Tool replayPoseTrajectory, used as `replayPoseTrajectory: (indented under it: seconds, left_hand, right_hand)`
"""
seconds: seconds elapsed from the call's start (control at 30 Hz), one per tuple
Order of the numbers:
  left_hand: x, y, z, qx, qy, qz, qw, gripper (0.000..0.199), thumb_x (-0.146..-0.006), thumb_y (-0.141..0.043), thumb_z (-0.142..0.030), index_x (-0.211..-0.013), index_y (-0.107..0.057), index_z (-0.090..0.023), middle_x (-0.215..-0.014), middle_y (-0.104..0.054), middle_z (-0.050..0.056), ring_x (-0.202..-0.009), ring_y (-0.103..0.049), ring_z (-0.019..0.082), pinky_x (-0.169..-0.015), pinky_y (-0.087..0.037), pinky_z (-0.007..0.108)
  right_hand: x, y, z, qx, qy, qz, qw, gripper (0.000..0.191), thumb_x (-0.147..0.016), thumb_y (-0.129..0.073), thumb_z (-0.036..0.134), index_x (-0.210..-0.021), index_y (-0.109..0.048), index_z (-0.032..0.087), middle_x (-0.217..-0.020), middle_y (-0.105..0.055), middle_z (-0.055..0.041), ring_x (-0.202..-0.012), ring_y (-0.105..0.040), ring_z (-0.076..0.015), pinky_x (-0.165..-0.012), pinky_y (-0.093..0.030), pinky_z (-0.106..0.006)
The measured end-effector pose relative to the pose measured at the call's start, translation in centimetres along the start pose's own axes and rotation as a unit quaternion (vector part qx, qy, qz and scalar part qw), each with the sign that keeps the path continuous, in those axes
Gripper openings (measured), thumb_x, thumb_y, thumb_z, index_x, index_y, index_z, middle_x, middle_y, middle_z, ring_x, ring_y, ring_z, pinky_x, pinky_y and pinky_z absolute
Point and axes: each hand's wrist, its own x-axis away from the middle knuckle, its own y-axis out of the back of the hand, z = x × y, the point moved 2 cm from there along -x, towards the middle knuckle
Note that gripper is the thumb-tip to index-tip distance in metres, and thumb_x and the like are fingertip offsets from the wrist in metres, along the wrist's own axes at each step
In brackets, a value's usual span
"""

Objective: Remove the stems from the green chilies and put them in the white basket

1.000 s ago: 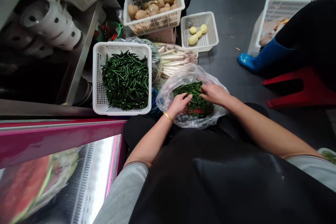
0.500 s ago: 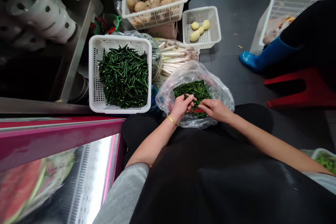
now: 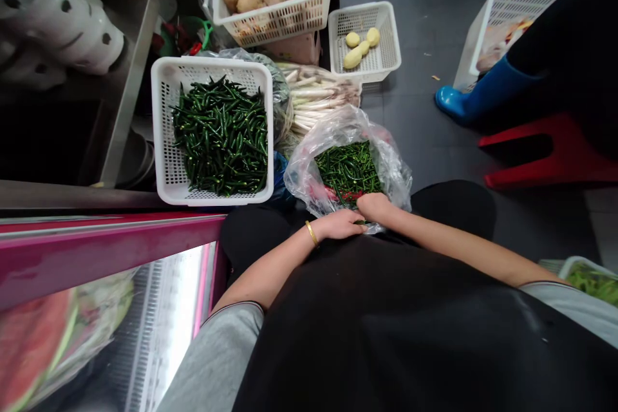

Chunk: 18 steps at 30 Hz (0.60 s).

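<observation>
A clear plastic bag (image 3: 302, 170) stands before me, its mouth spread wide, with a pile of thin green chillies or stems (image 3: 345, 167) and some red plastic inside. My left hand (image 3: 342, 224), with a gold bracelet at the wrist, is at the bag's near rim, fingers together; a small bit of green shows by the fingertips. Right beside it, my right hand (image 3: 376, 208) is curled closed over the same rim. What either hand grips is hidden. To the left, a white basket (image 3: 164, 132) holds many dark green chillies (image 3: 224, 138).
Behind the bag lie white-stalked scallions (image 3: 318, 100). Farther back are a basket of brown root vegetables (image 3: 299, 19) and a small basket (image 3: 391, 55) with peeled potatoes (image 3: 353, 58). At right are a person's blue boot (image 3: 492, 90), a red stool (image 3: 516, 177) and another basket (image 3: 487, 19).
Both hands have moved toward me, from above the green pile to the bag's near rim, and drawn closer together. The view has shifted slightly.
</observation>
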Motion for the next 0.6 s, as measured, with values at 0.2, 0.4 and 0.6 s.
replayPoseTrajectory:
  seconds: [0.2, 0.4, 0.6]
  left_hand:
    - [0.9, 0.7, 0.1, 0.002, -0.004, -0.018, 1.0, 0.027, -0.086, -0.051, -0.03, -0.063, -0.049, -0.016, -0.056, -0.043, -0.005, -0.056, -0.038, 0.01, -0.059, -0.031, 0.025]
    - [0.8, 4.6, -1.4, 0.064, -0.051, -0.326, 0.942, 0.026, -0.09, -0.046, -0.031, -0.085, -0.065, -0.014, -0.085, -0.065, 0.004, -0.082, -0.055, 0.016, -0.077, -0.04, 0.026]
    - [-1.2, 5.3, -1.2, 0.11, -0.079, -0.315, 0.939, 0.033, -0.09, -0.049, -0.039, -0.069, -0.055, -0.015, -0.071, -0.055, 0.0, -0.073, -0.051, 0.013, -0.073, -0.04, 0.025]
  right_hand:
    - [0.8, 2.4, -3.5, -0.1, -0.085, -0.05, 0.99, 0.029, -0.088, -0.051, 0.03, -0.089, -0.072, 0.01, -0.092, -0.073, -0.017, -0.089, -0.069, -0.0247, -0.071, -0.051, -0.028]
    - [3.7, 7.6, -5.5, -0.582, 0.048, -0.134, 0.8, 0.038, -0.081, -0.061, 0.055, -0.075, -0.056, 0.018, -0.064, -0.067, -0.0042, -0.049, -0.059, -0.0122, -0.047, -0.045, -0.022]
    - [3.9, 8.9, -3.2, -0.381, 0.046, -0.359, 0.851, 0.034, -0.089, -0.05, 0.049, -0.075, -0.054, 0.018, -0.067, -0.065, -0.0056, -0.057, -0.058, -0.0149, -0.054, -0.042, -0.025]
